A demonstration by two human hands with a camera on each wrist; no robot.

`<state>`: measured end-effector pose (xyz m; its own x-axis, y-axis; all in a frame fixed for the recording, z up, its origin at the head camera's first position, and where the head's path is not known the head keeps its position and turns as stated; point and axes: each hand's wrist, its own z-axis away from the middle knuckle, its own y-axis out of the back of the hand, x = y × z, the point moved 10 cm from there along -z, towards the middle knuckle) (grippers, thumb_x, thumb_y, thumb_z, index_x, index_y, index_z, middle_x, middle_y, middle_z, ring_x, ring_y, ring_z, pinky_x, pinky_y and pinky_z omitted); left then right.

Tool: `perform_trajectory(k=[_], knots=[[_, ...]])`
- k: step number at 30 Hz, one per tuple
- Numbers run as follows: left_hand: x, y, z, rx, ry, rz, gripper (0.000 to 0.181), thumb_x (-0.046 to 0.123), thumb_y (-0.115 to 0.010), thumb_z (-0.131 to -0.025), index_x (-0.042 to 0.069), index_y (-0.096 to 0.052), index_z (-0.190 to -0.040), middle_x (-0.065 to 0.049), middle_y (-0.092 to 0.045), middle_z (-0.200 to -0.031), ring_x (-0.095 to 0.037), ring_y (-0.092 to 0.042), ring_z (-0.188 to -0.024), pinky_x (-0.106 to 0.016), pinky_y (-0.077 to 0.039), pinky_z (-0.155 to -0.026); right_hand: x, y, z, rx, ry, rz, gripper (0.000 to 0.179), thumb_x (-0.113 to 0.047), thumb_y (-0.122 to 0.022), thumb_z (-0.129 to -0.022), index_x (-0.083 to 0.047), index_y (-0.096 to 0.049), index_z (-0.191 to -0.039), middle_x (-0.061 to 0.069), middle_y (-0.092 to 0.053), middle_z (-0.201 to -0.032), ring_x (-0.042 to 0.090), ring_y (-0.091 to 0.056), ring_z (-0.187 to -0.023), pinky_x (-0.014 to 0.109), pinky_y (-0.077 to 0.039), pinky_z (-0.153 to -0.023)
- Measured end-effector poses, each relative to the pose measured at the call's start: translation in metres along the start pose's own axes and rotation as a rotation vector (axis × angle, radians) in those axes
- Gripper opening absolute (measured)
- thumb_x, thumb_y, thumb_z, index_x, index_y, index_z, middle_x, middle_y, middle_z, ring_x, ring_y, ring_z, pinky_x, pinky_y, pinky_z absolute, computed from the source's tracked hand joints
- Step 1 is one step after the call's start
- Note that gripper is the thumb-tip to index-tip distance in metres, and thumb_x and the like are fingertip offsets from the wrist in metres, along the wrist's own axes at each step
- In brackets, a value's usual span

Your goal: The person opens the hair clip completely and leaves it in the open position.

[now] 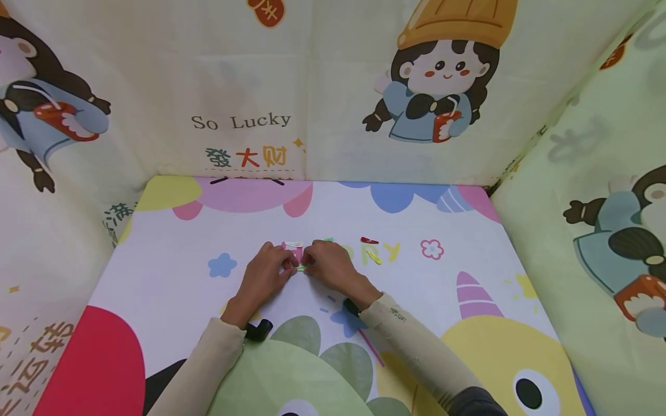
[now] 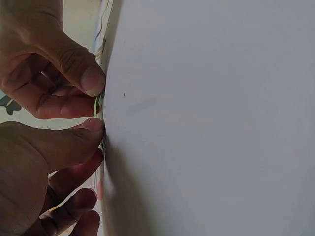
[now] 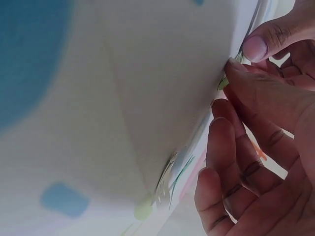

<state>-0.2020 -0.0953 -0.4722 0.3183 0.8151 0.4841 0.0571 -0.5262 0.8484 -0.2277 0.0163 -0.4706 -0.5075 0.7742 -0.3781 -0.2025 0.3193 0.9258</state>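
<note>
Both hands meet over the tablecloth in the head view, thumbs and forefingers close together. A small light green hair clip (image 1: 301, 268) lies between their fingertips. My left hand (image 1: 266, 271) pinches its left end, and my right hand (image 1: 330, 263) pinches the other. In the right wrist view, a green bit of the clip (image 3: 223, 84) shows beside the right thumb; the fingers hide most of it. Just beyond the hands is a white hair clip (image 1: 294, 244). A green clip (image 1: 328, 239), partly hidden, lies behind the right hand.
Right of the hands lie a red hair clip (image 1: 369, 240) and a yellow hair clip (image 1: 374, 257). The printed tablecloth (image 1: 171, 277) covers the table. Cloth panels with cartoon figures stand behind it (image 1: 338, 115) and along both sides.
</note>
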Motion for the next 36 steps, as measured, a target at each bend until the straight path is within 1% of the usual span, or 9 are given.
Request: perform_trajectory(k=[3,6,11,17,20,24,27,31,36], knots=[[-0.001,-0.001,0.000,-0.003,0.010,0.010,0.015,0.008,-0.089,-0.084,0.014,-0.080,-0.094,0.005,-0.067,-0.077,-0.019,-0.052,-0.086,-0.033,-0.049,-0.068,-0.001,0.000,0.000,-0.004,-0.002,-0.021,0.011,-0.015,-0.088,-0.088,-0.019,-0.078,-0.092,-0.005,-0.072,-0.089,0.012,-0.068,-0.084,0.029,-0.056,-0.076],[-0.001,-0.001,0.000,-0.004,0.016,0.016,0.014,0.008,-0.089,-0.084,0.015,-0.079,-0.091,0.004,-0.068,-0.078,-0.019,-0.052,-0.087,-0.034,-0.049,-0.069,0.000,0.001,0.001,-0.010,-0.003,-0.055,0.010,-0.012,-0.084,-0.090,-0.018,-0.076,-0.090,-0.004,-0.072,-0.089,0.012,-0.067,-0.085,0.029,-0.056,-0.076],[-0.003,0.001,0.001,0.006,0.025,0.049,0.013,0.009,-0.089,-0.085,0.015,-0.079,-0.090,0.001,-0.073,-0.083,-0.020,-0.053,-0.088,-0.036,-0.050,-0.073,0.002,0.001,0.002,-0.013,-0.014,-0.100,0.008,-0.012,-0.080,-0.094,-0.017,-0.074,-0.093,-0.004,-0.073,-0.090,0.011,-0.066,-0.085,0.028,-0.055,-0.078],[-0.007,0.008,0.002,0.054,0.049,0.142,0.012,0.009,-0.087,-0.085,0.014,-0.081,-0.093,0.000,-0.077,-0.085,-0.019,-0.053,-0.085,-0.037,-0.047,-0.074,0.004,0.006,0.005,0.036,-0.009,-0.154,0.008,-0.013,-0.080,-0.095,-0.018,-0.073,-0.096,-0.004,-0.076,-0.092,0.013,-0.066,-0.086,0.032,-0.055,-0.083],[-0.007,0.012,0.003,0.086,0.052,0.179,0.011,0.008,-0.088,-0.084,0.013,-0.082,-0.093,-0.001,-0.077,-0.084,-0.020,-0.055,-0.083,-0.037,-0.046,-0.073,0.005,0.009,0.007,0.061,-0.014,-0.180,0.006,-0.013,-0.079,-0.095,-0.018,-0.076,-0.098,-0.003,-0.077,-0.093,0.013,-0.066,-0.086,0.031,-0.054,-0.082],[-0.008,0.016,0.003,0.118,0.060,0.205,0.010,0.007,-0.088,-0.083,0.012,-0.083,-0.091,-0.001,-0.075,-0.081,-0.021,-0.057,-0.082,-0.036,-0.047,-0.072,0.008,0.009,0.007,0.083,-0.041,-0.237,0.005,-0.013,-0.079,-0.095,-0.017,-0.078,-0.097,-0.003,-0.078,-0.092,0.012,-0.063,-0.079,0.027,-0.052,-0.075],[-0.010,0.017,0.002,0.126,0.085,0.230,0.009,0.007,-0.088,-0.082,0.012,-0.084,-0.090,0.000,-0.073,-0.079,-0.020,-0.057,-0.082,-0.033,-0.046,-0.071,0.011,0.010,0.008,0.107,-0.072,-0.274,0.007,-0.010,-0.078,-0.093,-0.017,-0.078,-0.093,-0.005,-0.076,-0.088,0.010,-0.061,-0.073,0.026,-0.050,-0.071],[-0.010,0.018,0.002,0.126,0.111,0.268,0.008,0.008,-0.087,-0.082,0.012,-0.084,-0.089,0.000,-0.073,-0.079,-0.018,-0.057,-0.082,-0.031,-0.046,-0.071,0.013,0.012,0.008,0.130,-0.111,-0.288,0.010,-0.008,-0.077,-0.090,-0.019,-0.077,-0.089,-0.008,-0.074,-0.082,0.010,-0.060,-0.072,0.026,-0.049,-0.069],[-0.007,0.020,0.001,0.132,0.112,0.269,0.008,0.007,-0.087,-0.082,0.013,-0.084,-0.087,0.000,-0.074,-0.080,-0.018,-0.057,-0.082,-0.032,-0.047,-0.071,0.014,0.011,0.010,0.131,-0.152,-0.294,0.009,-0.009,-0.077,-0.089,-0.018,-0.077,-0.089,-0.009,-0.072,-0.079,0.010,-0.060,-0.074,0.028,-0.048,-0.071]])
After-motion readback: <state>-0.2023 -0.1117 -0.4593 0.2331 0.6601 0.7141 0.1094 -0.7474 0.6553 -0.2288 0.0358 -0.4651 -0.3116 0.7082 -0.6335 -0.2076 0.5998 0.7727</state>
